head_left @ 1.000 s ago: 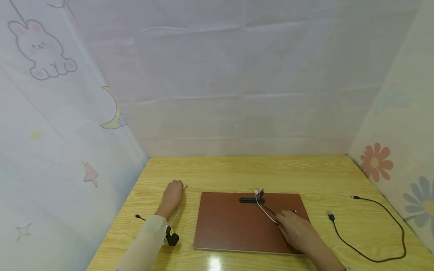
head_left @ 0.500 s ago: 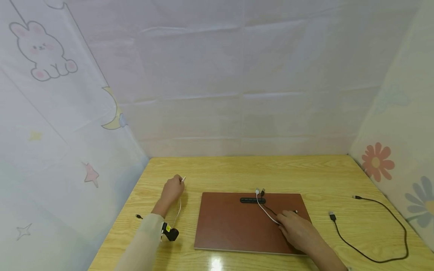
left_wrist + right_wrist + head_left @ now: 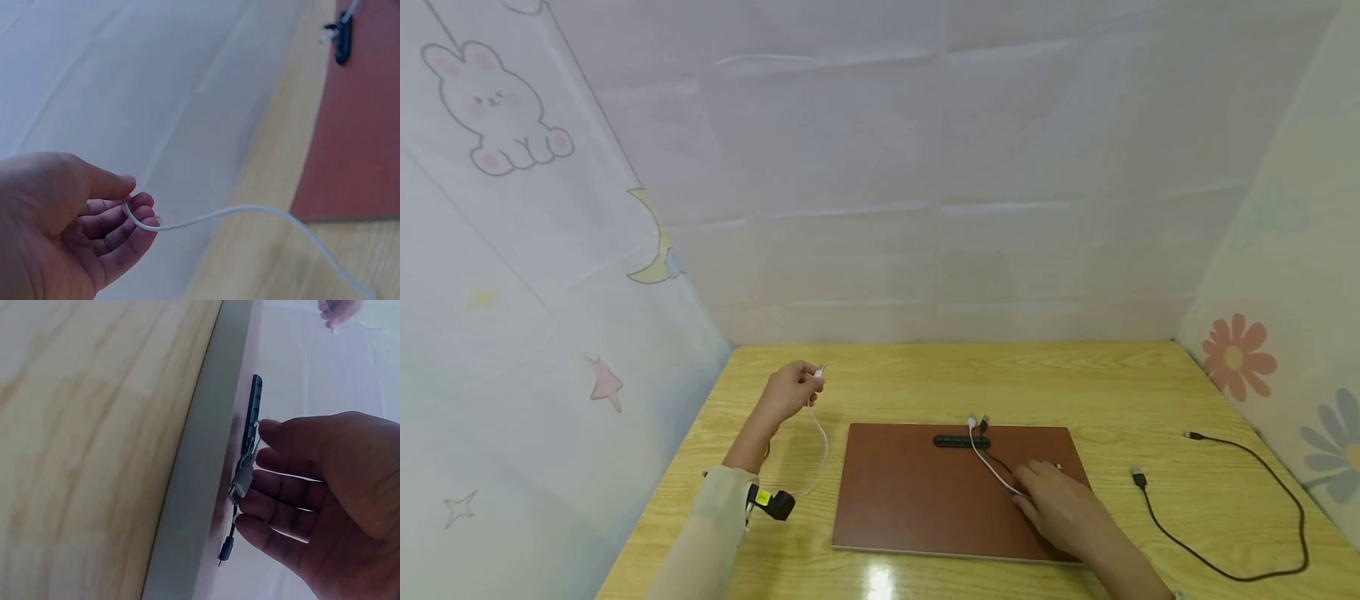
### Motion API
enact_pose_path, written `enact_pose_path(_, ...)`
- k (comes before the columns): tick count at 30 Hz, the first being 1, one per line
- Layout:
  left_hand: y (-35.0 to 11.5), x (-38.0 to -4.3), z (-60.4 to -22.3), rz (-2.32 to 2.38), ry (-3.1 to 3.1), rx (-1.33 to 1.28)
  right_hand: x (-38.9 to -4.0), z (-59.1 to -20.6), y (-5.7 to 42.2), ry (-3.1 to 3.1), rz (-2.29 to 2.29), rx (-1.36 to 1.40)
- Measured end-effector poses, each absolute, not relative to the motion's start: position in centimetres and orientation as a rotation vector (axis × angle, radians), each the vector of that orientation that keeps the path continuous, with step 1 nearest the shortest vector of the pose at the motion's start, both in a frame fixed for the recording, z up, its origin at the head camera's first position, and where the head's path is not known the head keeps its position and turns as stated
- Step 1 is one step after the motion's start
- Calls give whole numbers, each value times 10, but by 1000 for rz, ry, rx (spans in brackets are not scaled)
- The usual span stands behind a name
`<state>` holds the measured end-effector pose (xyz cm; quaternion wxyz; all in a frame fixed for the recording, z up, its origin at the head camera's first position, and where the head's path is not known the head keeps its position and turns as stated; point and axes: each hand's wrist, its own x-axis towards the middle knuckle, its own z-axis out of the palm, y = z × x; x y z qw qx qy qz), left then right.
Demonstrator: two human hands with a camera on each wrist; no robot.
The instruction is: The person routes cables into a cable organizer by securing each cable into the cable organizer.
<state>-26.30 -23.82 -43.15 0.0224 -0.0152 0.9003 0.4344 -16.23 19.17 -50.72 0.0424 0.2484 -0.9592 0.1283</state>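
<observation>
Left of the brown board point(image 3: 917, 508), left hand point(image 3: 788, 392) is up over the table point(image 3: 955, 383), thumb and fingers clamped on a white cable point(image 3: 826, 448) near its plug — rest of that cable hangs in a curve beside the board. Right hand point(image 3: 1063, 510) rests on the board's right side, fingers bent at a second white cable point(image 3: 992, 473); cannot tell if they are clamped on it. Second cable runs from the black clip strip point(image 3: 944, 442), near the board's far edge, to the right thumb. White plug point(image 3: 972, 422) and black plug point(image 3: 984, 423) sit at the strip's right end; thin dark cable point(image 3: 997, 461) also runs toward the right hand. Well apart, right of the board — black USB cable point(image 3: 1139, 478) lying in a loose curve.
</observation>
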Motion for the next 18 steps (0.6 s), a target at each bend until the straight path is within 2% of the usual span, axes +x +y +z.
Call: enact_pose_path(18, -205, -244, -375, 1728, 2544, 269, -162, -498, 184, -2790, 389, 772)
